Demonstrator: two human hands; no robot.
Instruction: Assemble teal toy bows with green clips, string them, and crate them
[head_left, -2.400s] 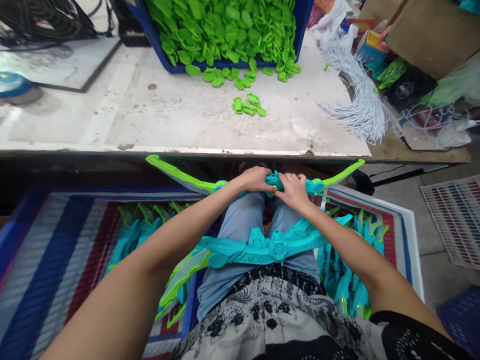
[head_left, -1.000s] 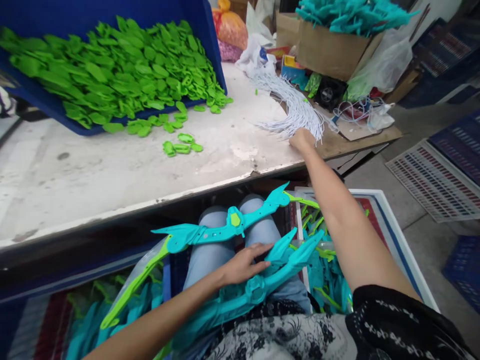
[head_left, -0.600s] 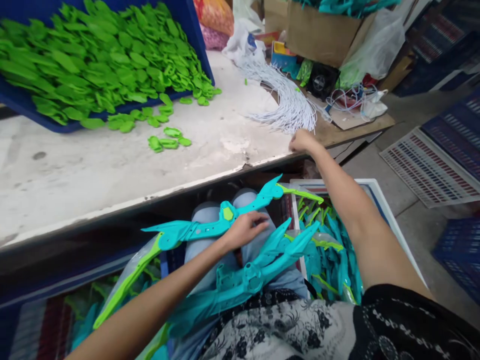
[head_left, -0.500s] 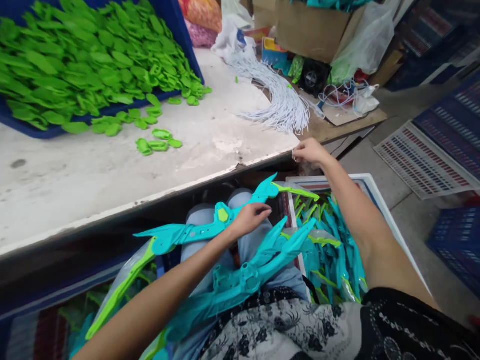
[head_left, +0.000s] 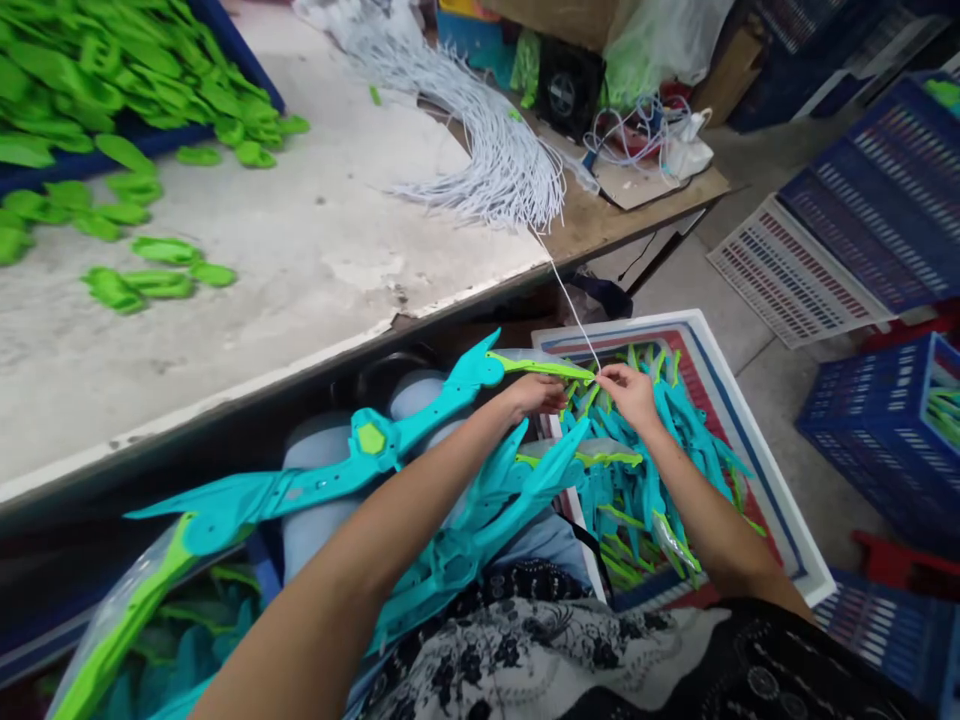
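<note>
A long teal toy bow (head_left: 330, 478) with lime green tips lies across my lap, below the table edge. My left hand (head_left: 536, 394) is closed around its right green tip. My right hand (head_left: 628, 392) pinches one white string (head_left: 568, 302) that runs up to the bundle of white strings (head_left: 487, 150) on the table. The string's lower end meets the bow tip between my two hands. A second teal bow (head_left: 480, 525) rests on my lap nearer my body.
A striped bin (head_left: 757, 460) at my right holds several more teal bows. Loose green plastic pieces (head_left: 150, 275) lie on the worn white table (head_left: 300, 250). Blue crates (head_left: 877, 440) stand on the floor at the right.
My right hand has come down from the string bundle on the table, drawing one string with it. My left hand slid along the bow to its right tip. My view swung right.
</note>
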